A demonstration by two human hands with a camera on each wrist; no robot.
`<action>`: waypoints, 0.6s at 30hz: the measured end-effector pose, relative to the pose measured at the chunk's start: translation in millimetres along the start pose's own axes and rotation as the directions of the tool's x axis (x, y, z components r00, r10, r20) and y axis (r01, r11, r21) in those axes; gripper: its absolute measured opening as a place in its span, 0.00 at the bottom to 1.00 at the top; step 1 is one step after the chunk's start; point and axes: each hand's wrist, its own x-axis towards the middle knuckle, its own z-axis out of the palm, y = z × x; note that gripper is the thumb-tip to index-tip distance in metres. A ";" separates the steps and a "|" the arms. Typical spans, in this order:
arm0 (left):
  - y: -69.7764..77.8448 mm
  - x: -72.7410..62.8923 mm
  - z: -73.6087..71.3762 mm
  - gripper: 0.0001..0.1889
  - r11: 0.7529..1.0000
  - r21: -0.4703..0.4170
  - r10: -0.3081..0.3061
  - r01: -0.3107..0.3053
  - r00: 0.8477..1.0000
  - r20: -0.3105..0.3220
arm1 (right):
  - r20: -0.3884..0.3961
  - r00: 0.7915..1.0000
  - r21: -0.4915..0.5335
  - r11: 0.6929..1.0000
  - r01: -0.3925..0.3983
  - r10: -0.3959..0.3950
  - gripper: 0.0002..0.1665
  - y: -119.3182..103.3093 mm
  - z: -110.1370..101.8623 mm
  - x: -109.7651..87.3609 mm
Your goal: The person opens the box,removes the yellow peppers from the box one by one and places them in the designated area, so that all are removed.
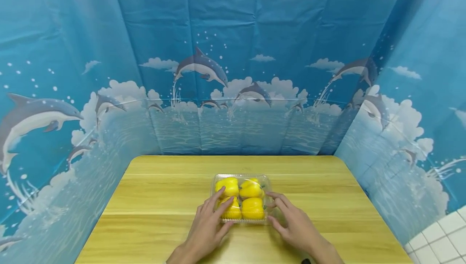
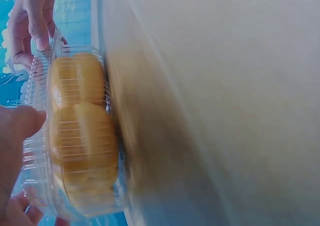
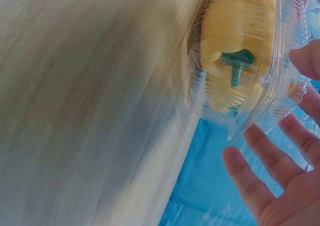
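A clear plastic clamshell box sits on the wooden table with its lid down. Inside it lie several yellow bell peppers, one showing a green stem in the right wrist view. My left hand lies over the box's left side, fingers spread across the lid and thumb by the front edge. At the right side my right hand has its fingertips along the box's rim, with the fingers loosely extended. In the left wrist view the left thumb is close to the lid's ridged edge.
The wooden table extends around the box on all sides. A blue dolphin-print curtain hangs behind it and along both sides. White tiles show at the lower right. A small black object is at the bottom edge by the right wrist.
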 end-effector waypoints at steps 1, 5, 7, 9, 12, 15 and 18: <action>-1.0 -0.8 -0.4 0.37 0.999 -0.033 -0.006 0.006 1.000 -0.012 | -0.002 1.000 0.000 1.000 0.000 0.000 0.20 1.0 0.5 -0.5; -4.3 -3.8 -1.3 0.40 0.991 -0.127 -0.043 0.037 0.998 -0.042 | -0.023 1.000 -0.010 1.000 0.016 -0.016 0.20 4.5 1.0 -3.9; -5.0 -5.8 -2.0 0.43 0.984 -0.167 -0.069 0.060 0.997 -0.047 | -0.034 0.999 -0.013 1.000 0.026 -0.026 0.20 5.9 0.8 -6.0; -7.2 -6.9 -4.0 0.45 0.974 -0.209 -0.098 0.086 0.994 -0.048 | -0.045 0.998 -0.015 0.999 0.039 -0.040 0.21 6.9 1.5 -5.7; -10.2 -8.4 -7.3 0.48 0.952 -0.271 -0.159 0.145 0.987 -0.030 | -0.058 0.997 -0.019 0.999 0.050 -0.051 0.22 8.2 2.1 -5.7; -14.1 -10.0 -11.2 0.53 0.897 -0.368 -0.251 0.245 0.967 0.033 | -0.074 0.995 -0.049 0.996 0.068 -0.072 0.22 9.1 2.1 -5.6; -18.4 -12.5 -15.2 0.56 0.815 -0.454 -0.341 0.360 0.932 0.126 | -0.100 0.988 -0.113 0.988 0.106 -0.117 0.24 9.6 1.5 -5.2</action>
